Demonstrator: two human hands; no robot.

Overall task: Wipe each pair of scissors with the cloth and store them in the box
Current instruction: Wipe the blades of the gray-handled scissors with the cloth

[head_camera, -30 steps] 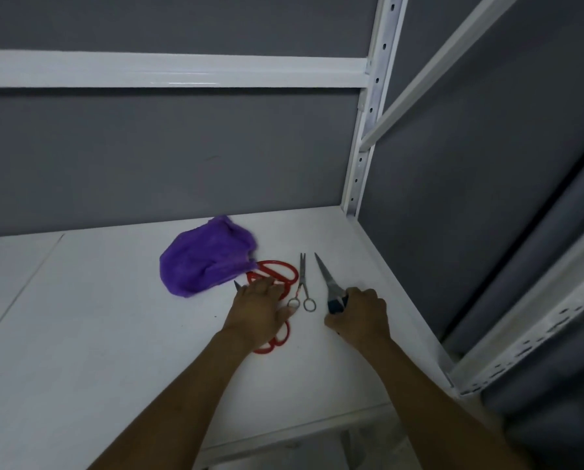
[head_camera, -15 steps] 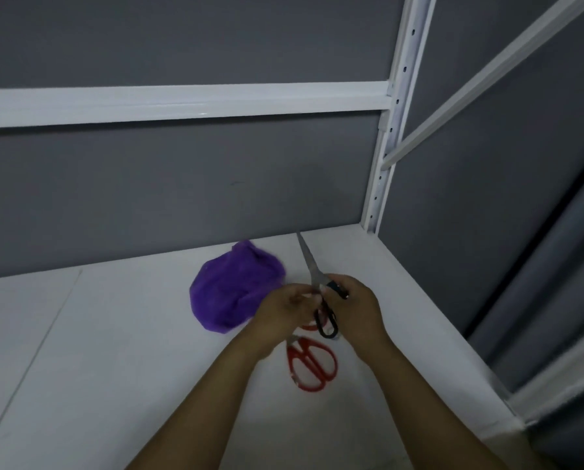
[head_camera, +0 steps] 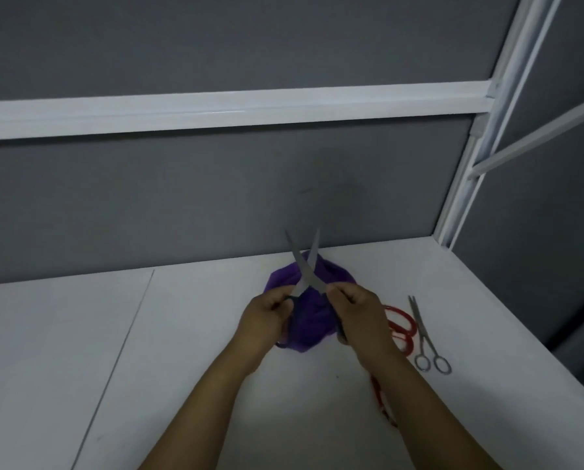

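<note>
- Dark-handled scissors with grey steel blades [head_camera: 306,269]: open, blades crossed in an X, tips pointing up and away. The left hand [head_camera: 267,317] grips one handle and the right hand [head_camera: 355,313] grips the other, above the cloth.
- Crumpled purple cloth [head_camera: 312,317]: lies on the white shelf board [head_camera: 182,334], under and behind the hands.
- Red-handled scissors [head_camera: 400,325]: flat on the board to the right of the right hand, partly hidden by that forearm.
- Small all-metal scissors [head_camera: 424,337]: flat and closed just right of the red pair, tips pointing away, finger rings nearest the person.
</note>
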